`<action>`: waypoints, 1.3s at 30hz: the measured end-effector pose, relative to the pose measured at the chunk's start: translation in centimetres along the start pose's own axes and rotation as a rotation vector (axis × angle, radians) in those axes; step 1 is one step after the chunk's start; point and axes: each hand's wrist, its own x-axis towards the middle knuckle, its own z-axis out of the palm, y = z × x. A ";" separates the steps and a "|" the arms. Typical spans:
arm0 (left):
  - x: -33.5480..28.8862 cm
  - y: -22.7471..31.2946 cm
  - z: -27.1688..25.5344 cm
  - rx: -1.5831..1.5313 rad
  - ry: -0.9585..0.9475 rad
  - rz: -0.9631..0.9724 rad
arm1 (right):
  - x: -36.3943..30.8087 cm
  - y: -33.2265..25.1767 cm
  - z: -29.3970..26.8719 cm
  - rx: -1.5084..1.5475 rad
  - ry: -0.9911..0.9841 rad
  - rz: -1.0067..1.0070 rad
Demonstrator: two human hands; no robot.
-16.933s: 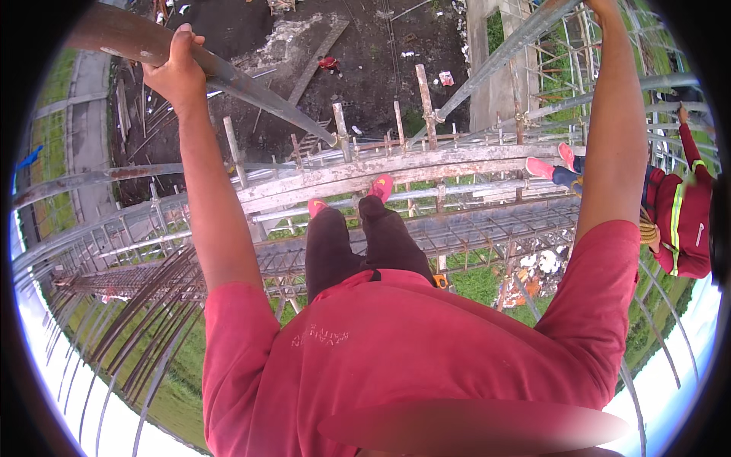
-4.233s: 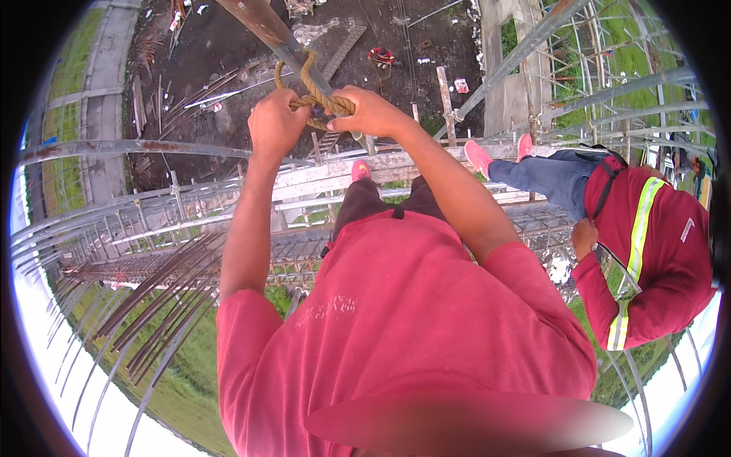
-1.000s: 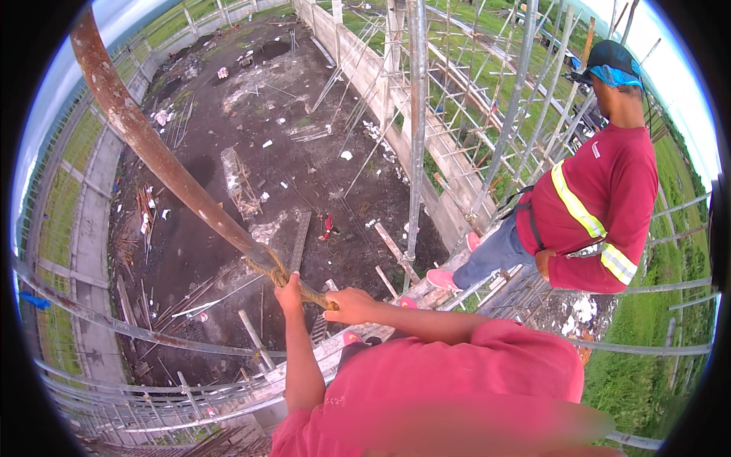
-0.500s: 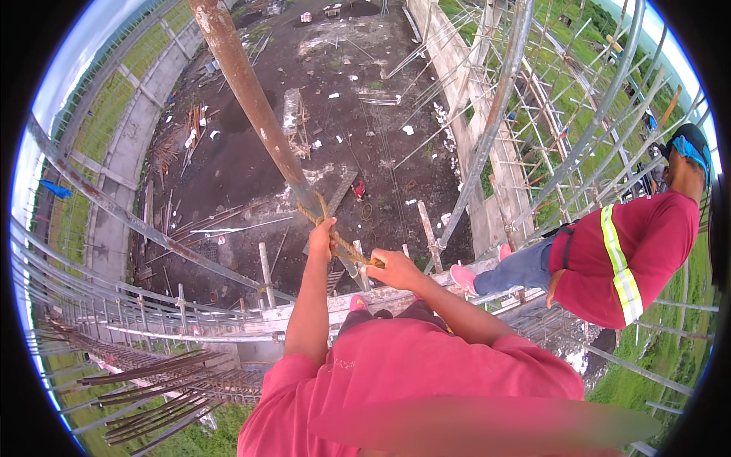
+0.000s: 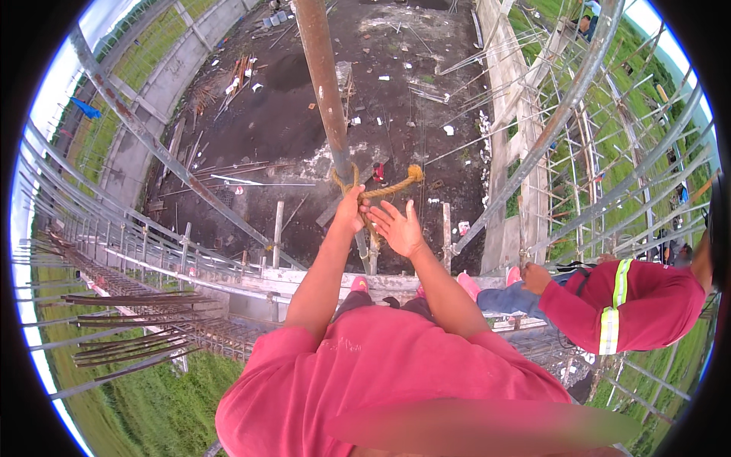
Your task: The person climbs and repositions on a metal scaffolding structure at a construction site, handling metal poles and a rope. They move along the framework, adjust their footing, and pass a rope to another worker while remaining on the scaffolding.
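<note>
A rusty metal pole (image 5: 324, 84) rises in front of me, with a yellow rope (image 5: 392, 186) looped around it. My left hand (image 5: 351, 209) is closed on the rope right against the pole. To the right of the pole, the rope's free end sticks out and finishes in a frayed knot. Just below that end is my right hand (image 5: 398, 229), its fingers spread and its palm turned up. A strand of rope hangs down between the two hands; whether the right fingertips touch it I cannot tell.
Beside me on the right stands a co-worker (image 5: 643, 305) in a red shirt with reflective bands. A narrow concrete beam (image 5: 304, 276) runs under my feet, high above dark ground. Slanting pipes (image 5: 544, 137) and scaffolding flank both sides. Bundled rebar (image 5: 137, 327) projects at lower left.
My right hand has let go of the rope and opened. The rope's knotted end now points out to the right. The view has shifted left, and the co-worker's arm has come forward.
</note>
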 end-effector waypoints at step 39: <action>5.9 -3.4 -5.0 0.920 0.506 0.217 | -6.8 2.5 5.3 -1.494 0.364 0.264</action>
